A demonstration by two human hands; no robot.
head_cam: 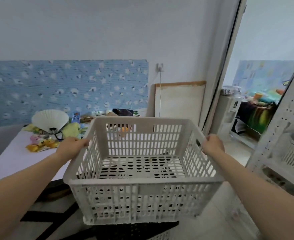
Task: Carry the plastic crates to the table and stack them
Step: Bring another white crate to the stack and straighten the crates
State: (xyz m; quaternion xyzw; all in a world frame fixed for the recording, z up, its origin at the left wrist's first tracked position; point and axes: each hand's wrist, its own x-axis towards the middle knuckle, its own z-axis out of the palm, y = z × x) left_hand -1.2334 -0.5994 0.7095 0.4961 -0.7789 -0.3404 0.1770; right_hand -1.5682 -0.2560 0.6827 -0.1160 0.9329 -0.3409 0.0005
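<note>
- White-topped table (21, 158) stands at the left, with a fan (50, 119) and packets at its far end.
- One slotted white crate (139, 172) hangs in the air just right of the table, empty, level.
- Left hand (71, 146) is closed on the crate's left rim.
- Right hand (213, 144) is closed on its right rim.
- Another crate's rim (157, 236) shows below.

**Empty crate held at both side rims**

A white slotted crate (142, 170) is gripped by the left hand (72, 145) and right hand (212, 144) (arms extended). Behind lies a table (12, 161) bearing a white fan (50, 118).
</note>
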